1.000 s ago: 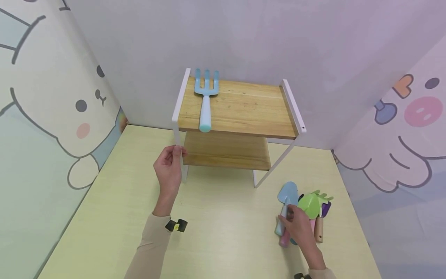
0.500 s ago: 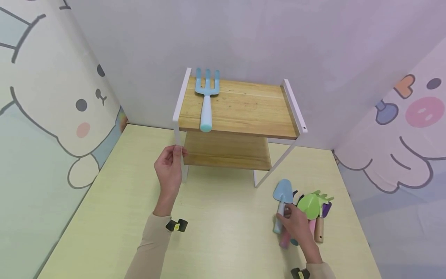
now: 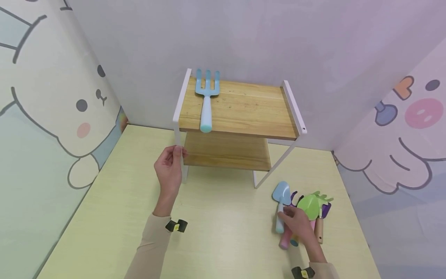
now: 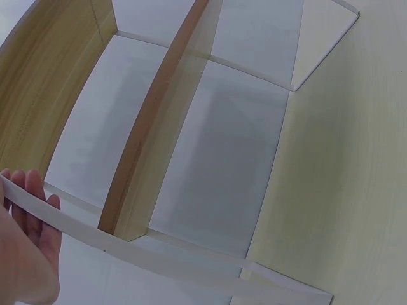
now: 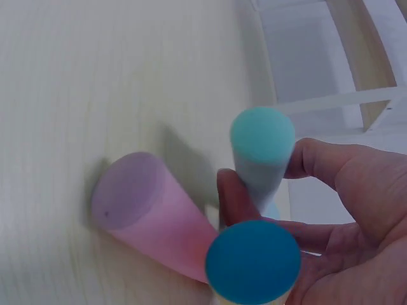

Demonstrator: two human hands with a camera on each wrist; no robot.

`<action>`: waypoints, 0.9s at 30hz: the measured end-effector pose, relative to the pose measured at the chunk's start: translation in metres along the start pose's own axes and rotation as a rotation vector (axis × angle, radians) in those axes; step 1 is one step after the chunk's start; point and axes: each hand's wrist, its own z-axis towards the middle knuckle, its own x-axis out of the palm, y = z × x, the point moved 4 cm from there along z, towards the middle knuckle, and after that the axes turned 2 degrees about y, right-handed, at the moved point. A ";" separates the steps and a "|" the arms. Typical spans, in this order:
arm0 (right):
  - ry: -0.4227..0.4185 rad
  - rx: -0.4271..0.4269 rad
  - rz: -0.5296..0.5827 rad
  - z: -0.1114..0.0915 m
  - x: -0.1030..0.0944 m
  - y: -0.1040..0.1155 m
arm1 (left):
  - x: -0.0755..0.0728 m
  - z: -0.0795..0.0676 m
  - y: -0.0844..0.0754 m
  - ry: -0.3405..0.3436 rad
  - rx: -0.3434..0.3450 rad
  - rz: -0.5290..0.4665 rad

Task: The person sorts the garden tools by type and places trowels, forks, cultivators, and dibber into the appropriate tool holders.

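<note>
My right hand [image 3: 299, 224] pinches the pale handle of a light blue trowel [image 3: 281, 190] at the left side of a pile of garden tools. In the right wrist view, the trowel's mint handle end [image 5: 262, 135] sits between thumb and fingers, above the table. My left hand [image 3: 168, 166] holds the white left leg of a two-tier wooden shelf [image 3: 251, 110]; its fingers curl round the white bar [image 4: 127, 251] in the left wrist view. A light blue hand fork [image 3: 206, 110] lies on the top board, tines toward the wall.
Beside my right hand lie a green tool with a broad head [image 3: 309, 206], a pink handle [image 3: 285, 238], a teal-ended handle [image 3: 294, 243], a wooden handle [image 3: 318, 230] and purple tools [image 3: 326, 210]. Walls with cartoon prints enclose the pale yellow table [image 3: 216, 228].
The trowel has shifted left, away from the pile, in my right hand, uncovering more of a purple tool and the pink handle. My left hand and the fork stay in place.
</note>
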 end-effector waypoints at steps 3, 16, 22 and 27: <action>0.006 0.031 0.043 0.000 0.000 -0.003 | 0.000 0.000 0.000 0.002 0.002 0.007; 0.008 0.061 0.269 -0.013 -0.001 -0.010 | 0.000 0.000 0.000 0.005 0.009 -0.006; 0.001 0.066 0.381 -0.020 0.000 -0.009 | 0.000 0.000 0.001 0.008 0.008 -0.008; -0.020 0.043 0.447 -0.027 -0.001 -0.006 | 0.000 0.000 0.001 0.006 0.012 -0.008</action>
